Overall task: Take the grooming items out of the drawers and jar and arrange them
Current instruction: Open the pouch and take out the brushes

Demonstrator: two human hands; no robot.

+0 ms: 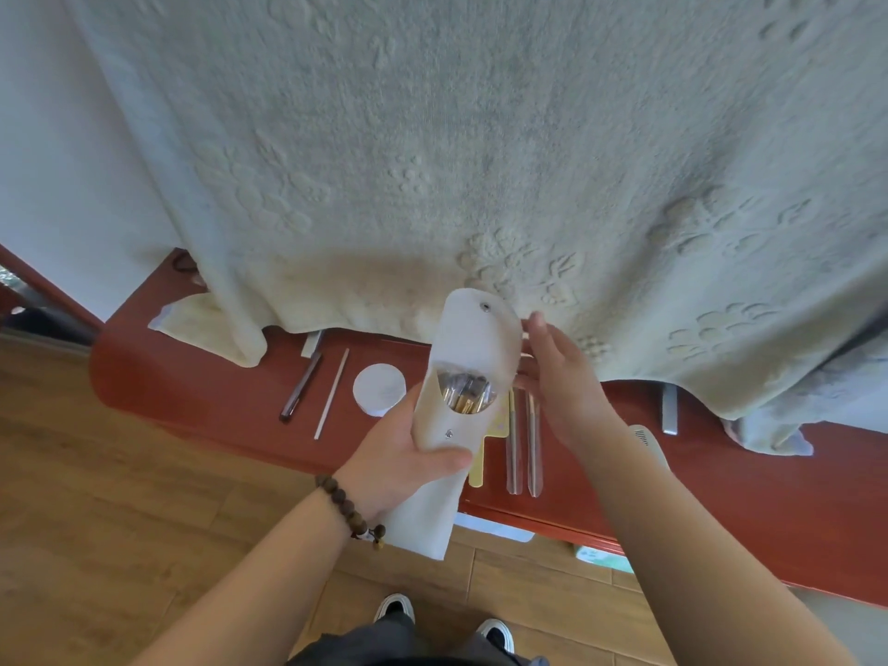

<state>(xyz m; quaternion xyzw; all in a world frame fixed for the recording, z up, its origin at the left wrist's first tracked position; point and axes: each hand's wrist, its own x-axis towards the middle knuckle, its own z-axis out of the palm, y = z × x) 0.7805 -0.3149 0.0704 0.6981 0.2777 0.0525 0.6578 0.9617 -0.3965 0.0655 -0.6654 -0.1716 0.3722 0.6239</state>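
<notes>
My left hand (pixel 399 461) fingers wrapped around a white brush pouch (pixel 461 391) above the red bench (pixel 230 391), flap up, brush tips showing, right hand (pixel 560 382) fingers straight beside its flap

Bare red surface (pixel 202 377) open at far left. Hanging towel (pixel 480 161) blocking the back. Pencil (pixel 302 387), white stick (pixel 331 394), cotton pad (pixel 379 389), two sleeved tools (pixel 524 449) crowding the middle.

A red wooden ledge (pixel 202 377) carries a dark pen (pixel 302 387), white stick (pixel 331 394), round cotton pad (pixel 378 387) and two sleeved brushes (pixel 524 444).
</notes>
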